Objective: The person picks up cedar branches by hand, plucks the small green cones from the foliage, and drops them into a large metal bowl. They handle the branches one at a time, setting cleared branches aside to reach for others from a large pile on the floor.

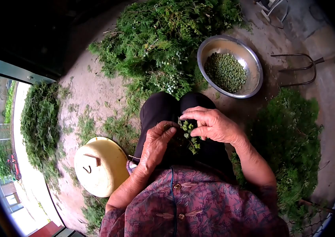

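Over my dark-trousered lap (160,108), my left hand (157,142) is closed in a pinch, with a bit of green sprig at its fingertips. Just to its right hangs a cluster of green, knobbly cones (188,127), like those of an arborvitae. My right hand (215,125) curls over this cluster from the right, its thumb and fingers bent against the cones. Its fingertips are partly hidden. Beyond my knees, a steel bowl (253,67) holds many loose green cones (226,72).
A large heap of cut evergreen branches (155,43) lies ahead, with more piles at left (41,122) and right (286,138). An upturned pale yellow basin (114,170) sits left of me. A pronged fork head (314,71) lies right of the bowl. A doorway opens at far left.
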The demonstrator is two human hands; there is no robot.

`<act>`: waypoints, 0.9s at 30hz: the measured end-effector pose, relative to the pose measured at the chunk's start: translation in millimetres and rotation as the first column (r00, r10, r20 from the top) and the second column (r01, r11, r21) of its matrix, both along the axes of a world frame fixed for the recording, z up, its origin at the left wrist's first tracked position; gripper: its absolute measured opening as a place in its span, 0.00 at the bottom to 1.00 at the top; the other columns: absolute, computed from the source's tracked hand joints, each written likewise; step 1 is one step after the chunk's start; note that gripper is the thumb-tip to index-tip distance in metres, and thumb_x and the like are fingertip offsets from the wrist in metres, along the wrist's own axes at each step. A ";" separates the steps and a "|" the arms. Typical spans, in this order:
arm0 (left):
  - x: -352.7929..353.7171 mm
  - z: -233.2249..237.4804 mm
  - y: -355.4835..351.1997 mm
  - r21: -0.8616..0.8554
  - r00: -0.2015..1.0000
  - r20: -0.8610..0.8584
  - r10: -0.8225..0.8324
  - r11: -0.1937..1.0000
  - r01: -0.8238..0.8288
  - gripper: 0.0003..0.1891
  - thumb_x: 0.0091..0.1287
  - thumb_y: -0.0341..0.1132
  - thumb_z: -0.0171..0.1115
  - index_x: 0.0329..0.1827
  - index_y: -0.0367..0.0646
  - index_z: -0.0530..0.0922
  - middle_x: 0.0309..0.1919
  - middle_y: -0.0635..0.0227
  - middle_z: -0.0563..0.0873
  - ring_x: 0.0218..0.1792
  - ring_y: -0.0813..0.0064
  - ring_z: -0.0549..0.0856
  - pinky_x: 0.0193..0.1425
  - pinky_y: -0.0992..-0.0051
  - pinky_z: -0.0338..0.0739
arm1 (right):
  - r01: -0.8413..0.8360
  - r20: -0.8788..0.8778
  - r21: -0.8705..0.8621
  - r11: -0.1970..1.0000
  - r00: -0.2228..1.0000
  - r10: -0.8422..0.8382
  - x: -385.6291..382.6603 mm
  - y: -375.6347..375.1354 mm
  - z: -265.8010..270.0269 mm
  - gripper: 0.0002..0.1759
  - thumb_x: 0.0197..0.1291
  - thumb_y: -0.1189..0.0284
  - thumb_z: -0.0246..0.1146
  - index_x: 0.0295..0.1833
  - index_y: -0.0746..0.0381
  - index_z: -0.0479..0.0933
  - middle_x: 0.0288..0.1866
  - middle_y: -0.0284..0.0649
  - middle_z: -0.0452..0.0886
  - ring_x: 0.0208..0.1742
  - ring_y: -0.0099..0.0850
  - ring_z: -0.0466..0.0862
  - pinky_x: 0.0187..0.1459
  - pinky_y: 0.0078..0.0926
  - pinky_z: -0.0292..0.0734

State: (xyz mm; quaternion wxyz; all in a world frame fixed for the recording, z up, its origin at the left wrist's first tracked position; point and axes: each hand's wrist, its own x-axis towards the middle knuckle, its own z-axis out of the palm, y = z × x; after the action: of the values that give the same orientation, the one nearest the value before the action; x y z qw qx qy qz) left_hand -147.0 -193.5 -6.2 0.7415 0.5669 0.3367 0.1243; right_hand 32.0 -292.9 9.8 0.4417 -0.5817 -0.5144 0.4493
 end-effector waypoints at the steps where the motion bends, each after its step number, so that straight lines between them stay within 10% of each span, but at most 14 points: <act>1: -0.7 -0.2 -0.4 0.013 1.000 0.002 -0.005 1.000 0.005 0.07 0.65 0.30 0.56 0.42 0.38 0.78 0.30 0.73 0.81 0.31 0.86 0.77 0.37 0.83 0.74 | -0.052 0.152 0.041 0.998 0.987 0.045 -4.6 1.9 -2.6 0.21 0.52 0.80 0.61 0.54 0.65 0.72 0.43 0.38 0.75 0.22 0.22 0.76 0.26 0.18 0.74; 9: -6.8 10.1 -7.8 0.497 0.969 -0.234 -0.084 0.846 0.194 0.10 0.54 0.31 0.65 0.36 0.37 0.75 0.29 0.55 0.82 0.31 0.64 0.83 0.35 0.71 0.75 | 0.080 0.288 0.164 0.983 0.950 -0.125 -22.4 0.2 -19.6 0.13 0.50 0.79 0.64 0.43 0.63 0.76 0.34 0.39 0.75 0.22 0.27 0.78 0.25 0.22 0.74; 19: -6.3 9.8 -5.8 0.598 0.985 -0.120 -0.123 0.783 0.170 0.05 0.50 0.22 0.63 0.31 0.34 0.79 0.25 0.64 0.80 0.26 0.77 0.77 0.33 0.77 0.71 | 0.329 0.170 0.261 0.907 0.910 -0.379 -41.2 1.8 -14.4 0.10 0.50 0.78 0.64 0.40 0.64 0.76 0.28 0.39 0.76 0.26 0.32 0.78 0.27 0.26 0.73; 23: -6.5 16.3 -5.7 0.445 0.995 -0.057 -0.083 0.890 0.100 0.05 0.53 0.23 0.63 0.32 0.34 0.79 0.24 0.67 0.79 0.27 0.80 0.76 0.32 0.79 0.70 | 0.457 -0.645 -0.197 0.867 0.606 -0.466 -26.0 1.8 -9.4 0.06 0.60 0.75 0.58 0.42 0.65 0.75 0.26 0.29 0.74 0.21 0.17 0.73 0.19 0.12 0.65; 27: -12.6 17.1 -1.3 0.205 0.995 -0.066 -0.071 0.975 0.083 0.07 0.57 0.26 0.63 0.37 0.35 0.80 0.24 0.71 0.77 0.28 0.82 0.74 0.35 0.80 0.68 | 0.361 -0.839 -0.153 0.920 0.444 -0.314 -10.3 -0.7 -0.8 0.10 0.59 0.74 0.59 0.47 0.63 0.71 0.36 0.34 0.75 0.29 0.22 0.76 0.25 0.15 0.68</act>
State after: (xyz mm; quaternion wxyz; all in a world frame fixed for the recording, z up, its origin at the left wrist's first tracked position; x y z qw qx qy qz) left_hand -159.6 -194.9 10.8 0.6725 0.6570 0.3212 0.1135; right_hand 21.7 -293.6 9.0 0.7296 -0.3662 -0.1164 0.5657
